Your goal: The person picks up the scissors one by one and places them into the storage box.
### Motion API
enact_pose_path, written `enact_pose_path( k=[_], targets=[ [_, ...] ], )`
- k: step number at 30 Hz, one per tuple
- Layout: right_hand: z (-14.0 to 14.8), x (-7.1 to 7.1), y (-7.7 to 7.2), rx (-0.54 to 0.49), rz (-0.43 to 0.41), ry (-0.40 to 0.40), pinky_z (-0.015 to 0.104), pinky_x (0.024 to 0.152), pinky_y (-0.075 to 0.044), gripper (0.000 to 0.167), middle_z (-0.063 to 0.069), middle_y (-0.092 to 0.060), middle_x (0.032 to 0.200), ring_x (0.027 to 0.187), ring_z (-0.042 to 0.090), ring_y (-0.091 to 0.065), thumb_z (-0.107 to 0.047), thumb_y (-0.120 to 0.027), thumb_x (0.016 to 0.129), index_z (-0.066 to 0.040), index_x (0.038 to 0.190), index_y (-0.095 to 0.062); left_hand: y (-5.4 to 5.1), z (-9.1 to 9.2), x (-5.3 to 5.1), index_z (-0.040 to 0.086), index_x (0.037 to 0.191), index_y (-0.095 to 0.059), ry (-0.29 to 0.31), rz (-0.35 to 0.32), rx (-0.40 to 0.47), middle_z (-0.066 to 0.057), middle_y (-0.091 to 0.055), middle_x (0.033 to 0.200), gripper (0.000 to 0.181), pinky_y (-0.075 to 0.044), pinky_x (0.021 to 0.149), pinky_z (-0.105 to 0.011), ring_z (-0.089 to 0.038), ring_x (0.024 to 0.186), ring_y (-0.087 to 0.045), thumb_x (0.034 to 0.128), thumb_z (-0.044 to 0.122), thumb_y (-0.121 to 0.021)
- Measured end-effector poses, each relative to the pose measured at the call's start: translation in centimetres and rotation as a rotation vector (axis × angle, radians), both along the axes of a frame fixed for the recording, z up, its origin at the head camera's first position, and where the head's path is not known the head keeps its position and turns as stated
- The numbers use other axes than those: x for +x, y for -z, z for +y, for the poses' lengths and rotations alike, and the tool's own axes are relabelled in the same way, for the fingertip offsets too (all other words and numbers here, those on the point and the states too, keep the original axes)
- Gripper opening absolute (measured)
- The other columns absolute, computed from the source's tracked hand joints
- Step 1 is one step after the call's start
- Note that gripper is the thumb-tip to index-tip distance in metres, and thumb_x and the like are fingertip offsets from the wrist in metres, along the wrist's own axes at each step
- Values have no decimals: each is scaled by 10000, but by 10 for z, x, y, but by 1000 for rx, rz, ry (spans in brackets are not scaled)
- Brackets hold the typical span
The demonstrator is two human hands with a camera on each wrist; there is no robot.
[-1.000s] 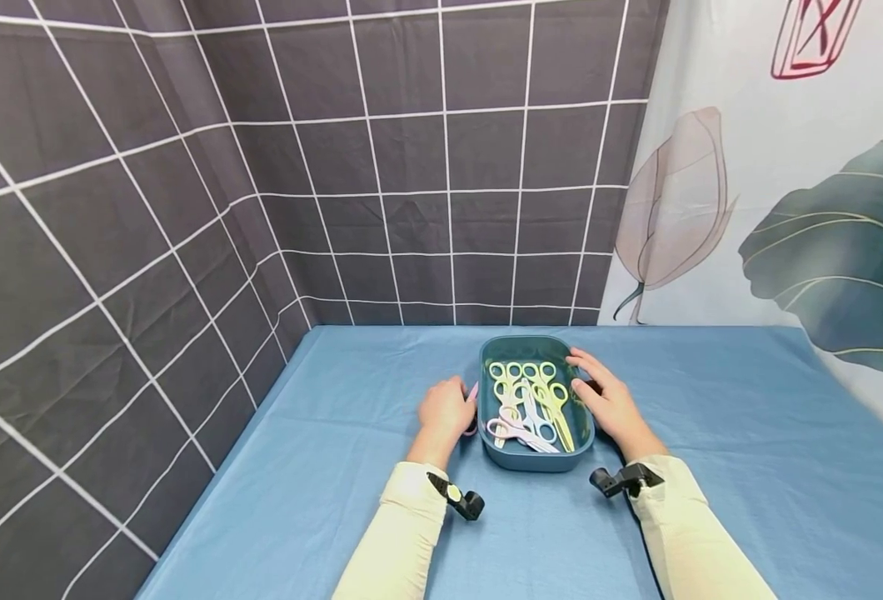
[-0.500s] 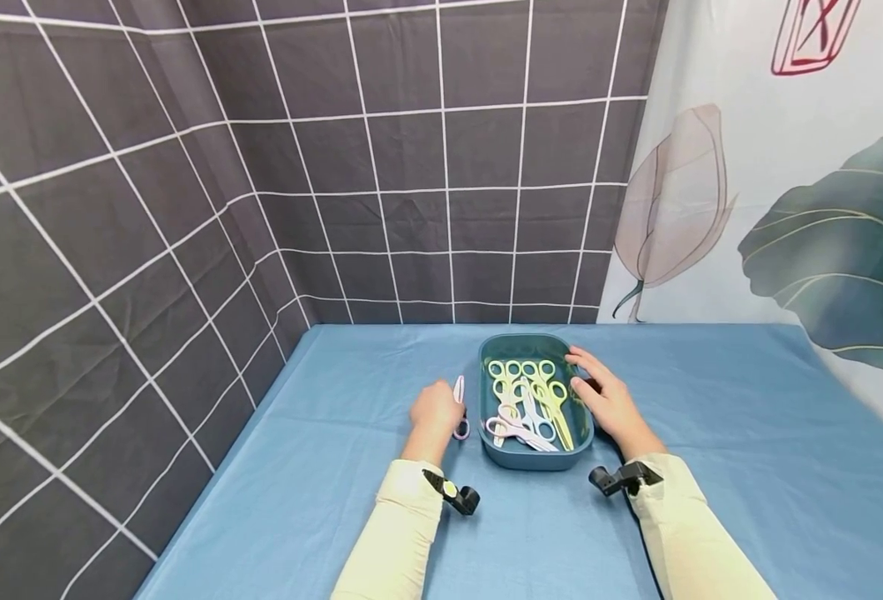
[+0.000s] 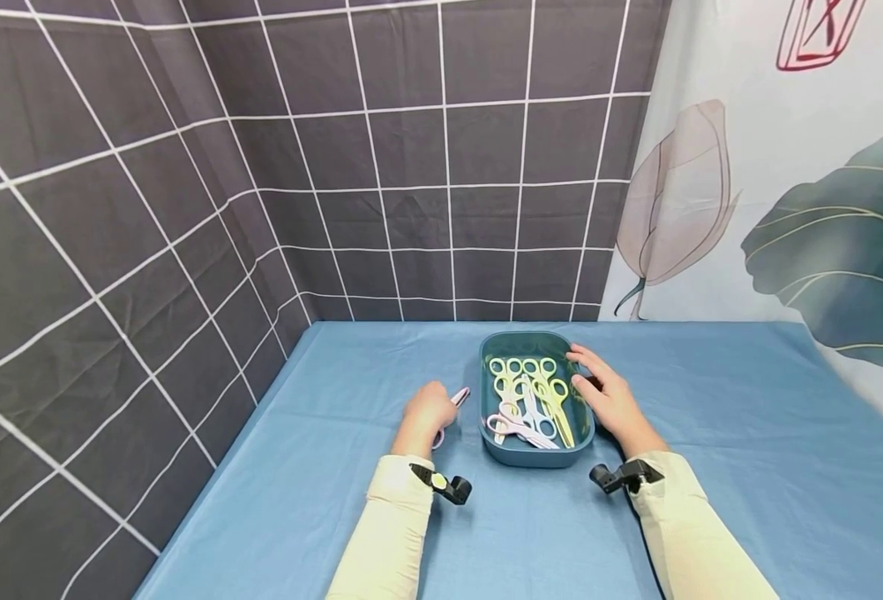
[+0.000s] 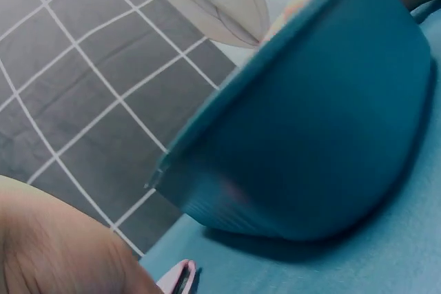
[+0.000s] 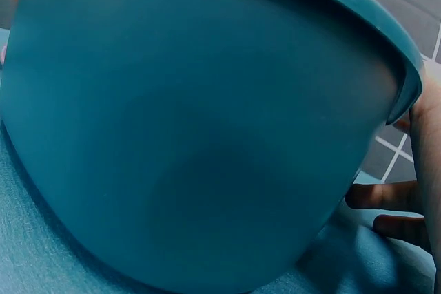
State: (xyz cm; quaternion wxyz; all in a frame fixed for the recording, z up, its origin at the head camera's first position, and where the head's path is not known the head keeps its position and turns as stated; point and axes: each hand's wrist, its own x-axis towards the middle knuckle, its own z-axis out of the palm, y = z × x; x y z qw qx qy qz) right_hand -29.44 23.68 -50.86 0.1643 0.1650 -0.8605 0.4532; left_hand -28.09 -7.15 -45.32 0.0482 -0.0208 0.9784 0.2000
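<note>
My left hand (image 3: 426,410) grips a pair of pink scissors (image 3: 460,397) just left of the teal bin (image 3: 533,457). The blade end pokes out toward the bin, and a pink handle loop shows below the hand. In the left wrist view only the tip of the scissors (image 4: 180,275) is visible beside the palm. On the bin's far right side, my right hand (image 3: 610,407) holds the rim, its thumb and a finger over the edge. Other fingers (image 5: 386,196) lie along the outer wall in the right wrist view. Several scissors lie inside, yellow-green (image 3: 559,410), pink (image 3: 518,430) and pale blue (image 3: 536,414).
A blue cloth (image 3: 321,467) covers the table. Dark grid-patterned curtains (image 3: 404,167) stand behind and at the left, with a leaf-printed white curtain (image 3: 756,167) at the right. A black cable (image 3: 642,533) runs along the right sleeve.
My left hand has moved left, away from the bin, carrying the pink scissors, which have turned so their blades point up and right. The right hand and the bin have stayed put.
</note>
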Motion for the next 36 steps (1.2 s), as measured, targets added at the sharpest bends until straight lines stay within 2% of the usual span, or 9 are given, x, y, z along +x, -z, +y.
enact_pose_path(
  k=[5,8,12,18,24,27,30,34,36],
  targets=[
    [0,0,1,-4,0,-5,153,959,-374,411,123,-390,1595,1386,380,-445,-126,-550,1038,-60,1443,-546,-6,-5,0,69,785,-663,-11,4,-7,-81,-636,811,79,-493,592,-353,-234,697,-579,838,90,-718],
    [1,0,1,-9,8,-9,98,938,-354,407,126,-392,1594,1385,384,-445,-129,-548,1040,-52,1440,-548,-13,-7,0,103,825,-703,-24,27,22,-49,-651,804,37,-498,599,-345,-218,703,-592,860,102,-716],
    [1,0,-1,-14,14,-14,79,939,-336,407,127,-390,1595,1403,394,-420,-128,-548,1039,-49,1438,-549,-25,-8,2,130,919,-740,-36,96,77,-32,-676,829,43,-508,629,-356,-217,741,-616,878,134,-730],
    [0,1,-3,-13,16,-14,71,924,-343,408,140,-390,1592,1388,398,-439,-127,-549,1038,-48,1439,-546,-41,-9,9,127,930,-719,-26,223,184,-19,-681,809,60,-501,624,-375,-213,732,-627,882,155,-741],
    [0,1,0,-12,13,-14,68,925,-345,409,146,-392,1589,1386,396,-442,-109,-553,1033,-46,1436,-548,-52,-7,16,134,902,-705,45,350,315,18,-677,791,47,-502,648,-343,-148,687,-611,863,135,-732],
    [0,1,0,2,3,-7,193,984,-396,413,133,-387,1595,1398,392,-429,-138,-550,1040,-66,1447,-544,-57,-5,19,130,882,-693,91,396,407,7,-688,810,49,-524,638,-309,-122,679,-624,867,132,-740],
    [0,1,-1,7,-4,-3,221,990,-398,415,128,-386,1597,1402,389,-426,-150,-548,1043,-72,1450,-542,-63,-1,24,130,882,-678,129,427,481,3,-682,820,69,-539,599,-267,-108,690,-636,882,128,-748],
    [0,1,-1,-3,2,-6,106,942,-353,409,138,-390,1592,1389,387,-439,-136,-548,1039,-57,1441,-546,-70,6,29,120,883,-659,188,479,550,-8,-675,812,99,-542,597,-251,-111,711,-632,893,105,-756],
    [0,1,0,-6,6,-7,92,937,-346,407,143,-393,1589,1384,388,-444,-130,-549,1038,-51,1436,-548,-71,11,30,118,872,-646,230,497,580,-9,-685,820,121,-542,622,-243,-100,717,-632,892,86,-761]
  ],
)
